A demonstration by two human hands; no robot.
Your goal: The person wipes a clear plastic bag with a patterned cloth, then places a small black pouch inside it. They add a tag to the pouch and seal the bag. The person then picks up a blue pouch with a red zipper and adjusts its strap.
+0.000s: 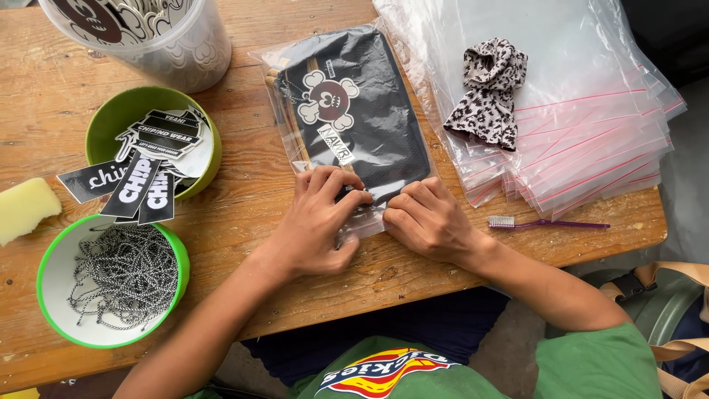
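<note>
At the near edge of the wooden table, toward six o'clock, both of the person's hands press on the closing end of a clear plastic bag. The left hand lies with fingers curled and pinched on the bag's sealing strip, and the right hand sits just beside it, fingers bent and pressing the same strip, the fingertips of the two hands nearly touching. Inside the bag is a black fabric pouch printed with a white and dark cartoon skull, stretching away toward twelve o'clock. At eight o'clock stands a green-rimmed bowl holding a tangle of black-and-white cords. Just beyond it, at nine to ten o'clock, a second green bowl holds black stickers, some spilling over its rim; a yellow sponge lies at the left edge. At three o'clock a purple toothbrush rests near the table edge, just below a stack of clear zip bags with red strips, and a leopard-patterned cloth lies on top of the stack. At eleven o'clock, farthest off, stands a translucent tub.
</note>
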